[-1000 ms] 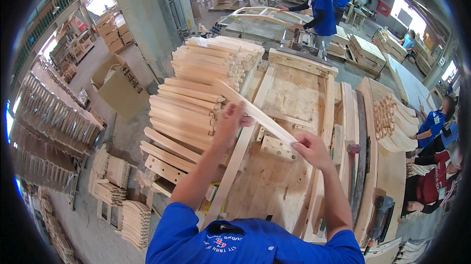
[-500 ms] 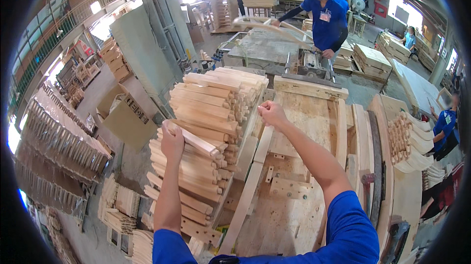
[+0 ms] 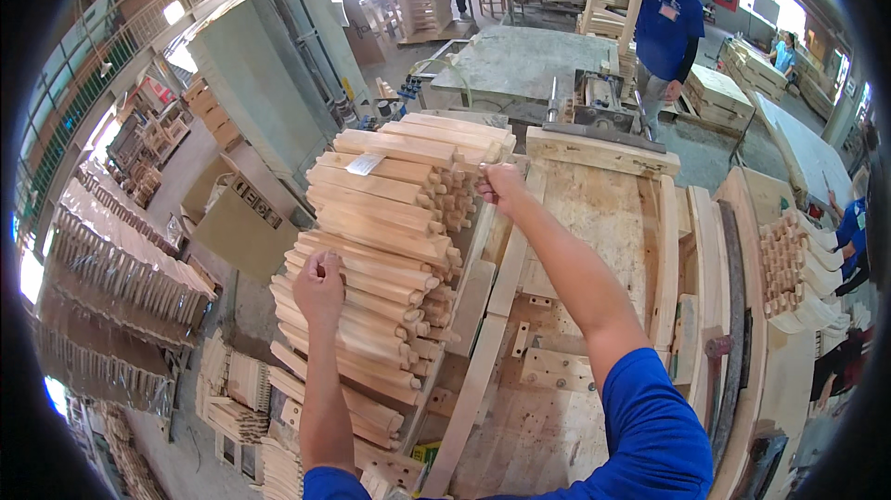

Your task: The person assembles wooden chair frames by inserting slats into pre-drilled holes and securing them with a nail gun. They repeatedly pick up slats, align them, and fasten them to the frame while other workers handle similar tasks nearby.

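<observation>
Left hand (image 3: 318,288) and right hand (image 3: 499,188), well apart, each rest closed on the stack of wooden pieces (image 3: 390,249) beside the workbench (image 3: 594,221).

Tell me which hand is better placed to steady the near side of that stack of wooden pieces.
Probably the left hand: it rests on the near, lower side of the stack of wooden pieces. The right hand is stretched to the stack's far upper end, beside the wooden workbench.

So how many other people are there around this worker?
3, maybe more hidden: one person in blue standing beyond the machine table, another far back right, and a third at the right edge.
</observation>
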